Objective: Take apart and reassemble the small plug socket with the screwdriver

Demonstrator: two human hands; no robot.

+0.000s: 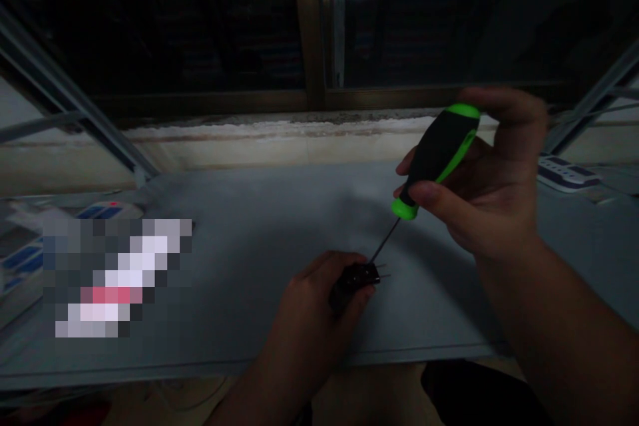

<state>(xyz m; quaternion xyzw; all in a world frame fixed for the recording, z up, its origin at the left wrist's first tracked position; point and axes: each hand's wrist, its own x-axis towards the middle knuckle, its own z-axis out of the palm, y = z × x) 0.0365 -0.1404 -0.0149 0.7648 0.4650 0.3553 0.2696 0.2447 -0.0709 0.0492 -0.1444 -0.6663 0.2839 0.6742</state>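
My right hand (489,173) grips a screwdriver (436,153) by its black and bright green handle, the index finger bent over the butt end and the thumb along the side. Its thin shaft slants down to the left, and the tip meets the top of a small black block (354,277) with two thin metal prongs or wires sticking out to the right. Whether the tip sits in a screw is too dark to tell. My left hand (319,293) holds that block between thumb and fingers, just above the grey tabletop (239,239).
Power strips with blue-and-white faces (100,211) lie at the left, one with a red light. A pixelated patch (117,277) covers something on the left of the table. Another white device (569,173) lies at the far right. Metal frame bars (90,100) and a dark window (200,20) stand behind.
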